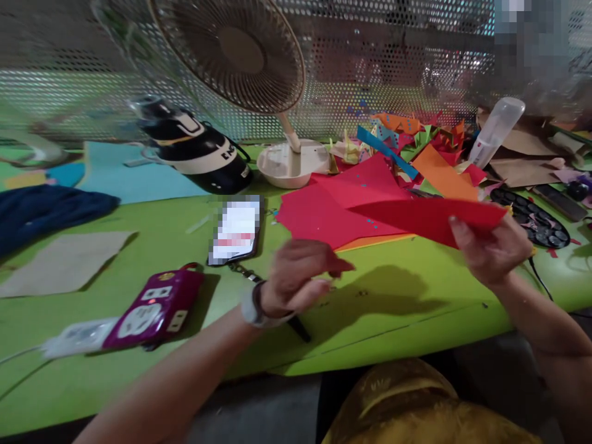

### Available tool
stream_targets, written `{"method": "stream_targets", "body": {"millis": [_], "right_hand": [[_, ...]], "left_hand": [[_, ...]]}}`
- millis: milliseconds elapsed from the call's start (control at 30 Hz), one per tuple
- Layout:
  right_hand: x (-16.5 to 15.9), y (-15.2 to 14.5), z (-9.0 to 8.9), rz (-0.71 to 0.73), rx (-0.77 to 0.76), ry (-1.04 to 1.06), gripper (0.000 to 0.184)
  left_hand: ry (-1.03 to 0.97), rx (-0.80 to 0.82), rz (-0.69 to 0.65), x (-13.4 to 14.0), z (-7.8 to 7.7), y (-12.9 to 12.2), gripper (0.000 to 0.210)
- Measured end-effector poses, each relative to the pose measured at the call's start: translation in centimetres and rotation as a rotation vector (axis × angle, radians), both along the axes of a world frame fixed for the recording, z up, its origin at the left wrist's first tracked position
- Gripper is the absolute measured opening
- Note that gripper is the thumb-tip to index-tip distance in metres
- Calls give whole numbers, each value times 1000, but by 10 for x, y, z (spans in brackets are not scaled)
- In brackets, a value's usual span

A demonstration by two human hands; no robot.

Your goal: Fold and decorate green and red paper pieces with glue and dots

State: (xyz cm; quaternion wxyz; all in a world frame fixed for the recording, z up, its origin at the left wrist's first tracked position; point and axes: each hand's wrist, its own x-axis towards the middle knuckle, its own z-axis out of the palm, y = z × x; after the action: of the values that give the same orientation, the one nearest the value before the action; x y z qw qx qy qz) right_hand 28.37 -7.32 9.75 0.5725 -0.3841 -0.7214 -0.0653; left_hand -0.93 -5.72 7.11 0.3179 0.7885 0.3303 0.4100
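My right hand grips a red sheet of paper at its right end, thumb on the near side. The sheet is raised and seen at a slant, its left end over the pile. In front of the pile is my left hand, fingers curled, with a small pointed red paper piece sticking out of them. A grey band circles that wrist. Under and behind the held sheet lie several pinkish-red paper sheets with small blue specks. An orange sheet edge shows beneath them.
Left of my left hand lie a phone and a purple power strip. Behind stand a black bottle and a fan. Folded coloured paper pieces, a clear bottle and a black tray are at right.
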Motion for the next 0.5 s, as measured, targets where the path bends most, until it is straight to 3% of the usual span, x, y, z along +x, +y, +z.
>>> {"method": "stream_targets", "body": {"millis": [33,133,200,300,400,433,500], "right_hand": [[-2,0,-2,125,57,-73,14],[-9,2,-11,419,132,-322,17],[-14,4,-18,458,117,-395,16],[-17,8,-26,347,53,-356,20],[-18,13,-29,167,-160,-132,49],[-17,15,-29,157,-290,-31,60],[-18,18,-31,269,-642,152,70]], "left_hand": [[65,3,-104,3,-1,-2,51],[76,-116,-64,14,-12,1,52],[-4,-199,-30,20,-22,7,55],[-207,-283,110,25,-36,12,45],[-429,-438,227,32,-43,12,42],[-496,-505,249,34,-43,11,43],[-602,-627,272,39,-43,10,45]]}}
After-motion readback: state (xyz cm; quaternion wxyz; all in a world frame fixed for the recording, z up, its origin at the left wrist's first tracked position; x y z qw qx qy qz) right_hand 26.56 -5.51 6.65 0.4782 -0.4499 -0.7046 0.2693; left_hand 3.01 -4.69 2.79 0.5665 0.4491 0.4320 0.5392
